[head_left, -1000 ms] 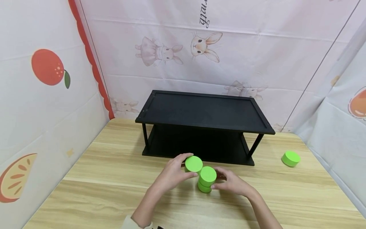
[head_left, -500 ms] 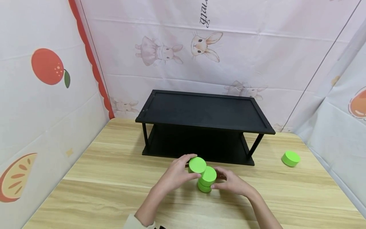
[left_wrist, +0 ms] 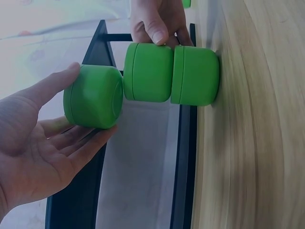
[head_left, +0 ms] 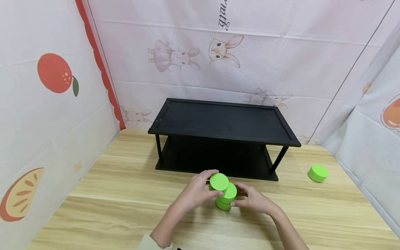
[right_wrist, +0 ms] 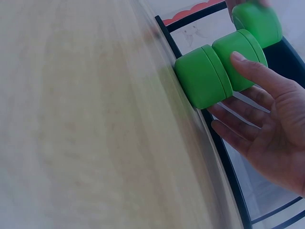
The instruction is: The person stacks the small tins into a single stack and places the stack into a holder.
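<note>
Left hand [head_left: 196, 191], lower centre of head view: thumb and fingers part-closed around the sides of the held jar [head_left: 219, 182]. It is above and slightly left of a stack of 2; contact with the stack uncertain. Right hand [head_left: 252, 198], just right of it: fingers and thumb curved loosely about the upper stacked jar [head_left: 230, 192]; grip pressure cannot be told. The lower stacked jar [head_left: 223, 205] sits upright on the table [head_left: 125, 208], in front of the black shelf [head_left: 223, 119]. A separate green jar [head_left: 318, 173] rests far right of frame.

Handling (judged): rigid shell, probably plastic; light if hollow, contents unknown. Smooth satin walls could slip under dry fingertips; breakage seems unlikely. A thin seam runs around each of the 3 jars near the hands, so the cap may be separate. Best hold: thumb opposed to fingers on the body below the seam, top and base left free. The rounded lower edge offers less purchase.

Writing: no brand or label visible on the jars. Only lettering found: dark cursive [head_left: 223, 15] on the wall cloth [head_left: 187, 27], upper centre, sideways and cut by the top edge; possibly "rmth", reading unsure.
</note>
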A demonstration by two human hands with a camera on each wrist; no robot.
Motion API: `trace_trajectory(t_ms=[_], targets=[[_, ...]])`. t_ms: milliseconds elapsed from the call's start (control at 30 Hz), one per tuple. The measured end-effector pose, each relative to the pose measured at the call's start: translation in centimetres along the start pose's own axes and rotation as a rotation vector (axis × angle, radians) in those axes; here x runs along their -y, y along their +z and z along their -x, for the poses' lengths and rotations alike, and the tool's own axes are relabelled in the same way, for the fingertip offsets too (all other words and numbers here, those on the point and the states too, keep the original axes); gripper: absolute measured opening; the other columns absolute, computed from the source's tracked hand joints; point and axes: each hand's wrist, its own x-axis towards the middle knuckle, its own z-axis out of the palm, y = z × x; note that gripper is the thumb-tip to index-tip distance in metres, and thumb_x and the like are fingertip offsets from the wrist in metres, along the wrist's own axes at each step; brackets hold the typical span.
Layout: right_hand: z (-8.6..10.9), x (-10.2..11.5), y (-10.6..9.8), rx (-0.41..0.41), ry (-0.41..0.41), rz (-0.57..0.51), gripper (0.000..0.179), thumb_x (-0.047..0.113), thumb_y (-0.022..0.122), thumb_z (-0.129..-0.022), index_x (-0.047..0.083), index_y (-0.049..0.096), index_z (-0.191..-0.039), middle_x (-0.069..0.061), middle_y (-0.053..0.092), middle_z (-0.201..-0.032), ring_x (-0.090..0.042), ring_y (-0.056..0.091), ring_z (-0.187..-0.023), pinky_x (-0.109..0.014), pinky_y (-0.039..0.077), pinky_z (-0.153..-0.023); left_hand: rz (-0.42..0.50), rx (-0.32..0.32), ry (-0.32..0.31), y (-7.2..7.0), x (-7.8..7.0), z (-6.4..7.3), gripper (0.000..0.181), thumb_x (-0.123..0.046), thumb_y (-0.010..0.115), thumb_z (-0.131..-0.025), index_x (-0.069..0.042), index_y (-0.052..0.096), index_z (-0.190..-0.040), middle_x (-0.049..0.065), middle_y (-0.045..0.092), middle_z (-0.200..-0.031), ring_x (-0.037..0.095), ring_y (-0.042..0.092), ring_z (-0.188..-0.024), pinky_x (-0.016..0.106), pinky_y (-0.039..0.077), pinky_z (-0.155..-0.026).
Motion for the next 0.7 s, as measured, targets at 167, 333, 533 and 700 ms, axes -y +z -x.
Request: trace_trajectory(t_ms=[167,333,533,700], targets=[[0.0,0.0,0.0,0.002,-0.001,-0.009,0.056,0.017,0.072,-0.081,0.002,0.047,-0.128,-0.012,0.051,-0.125,-0.026,0.05,-0.112,-0.039,0.041,-0.094,0.008,-0.001,-0.002,0.2,-0.1,-0.1,0.062,-0.028,0.076,-0.076,-0.009,0.05,-0.129,0.005,0.052,-0.125,0.024,0.049,-0.113,0.041,0.044,-0.09],[0.0,0.0,0.0,0.003,-0.016,-0.01,0.054,0.017,0.072,-0.081,0.003,0.048,-0.128,-0.01,0.052,-0.124,-0.026,0.05,-0.112,-0.04,0.041,-0.094,0.004,-0.01,0.01,0.4,-0.3,-0.2,0.061,-0.028,0.077,-0.076,-0.008,0.051,-0.128,0.004,0.053,-0.123,0.022,0.05,-0.11,0.04,0.045,-0.088],[0.0,-0.2,0.0,0.012,-0.018,-0.017,0.055,0.016,0.071,-0.082,0.001,0.046,-0.129,-0.012,0.05,-0.125,-0.027,0.05,-0.113,-0.04,0.041,-0.094,-0.01,-0.011,0.015,0.8,-0.5,-0.5,0.062,-0.03,0.077,-0.076,-0.008,0.051,-0.127,0.005,0.053,-0.123,0.023,0.05,-0.11,0.041,0.044,-0.088],[-0.1,-0.3,0.0,0.009,-0.026,0.002,0.054,0.017,0.071,-0.082,0.001,0.047,-0.128,-0.012,0.051,-0.124,-0.028,0.05,-0.113,-0.04,0.041,-0.094,-0.007,-0.007,0.006,1.1,-0.7,-0.6,0.062,-0.03,0.077,-0.076,-0.009,0.051,-0.128,0.004,0.053,-0.123,0.022,0.05,-0.11,0.04,0.044,-0.088]])
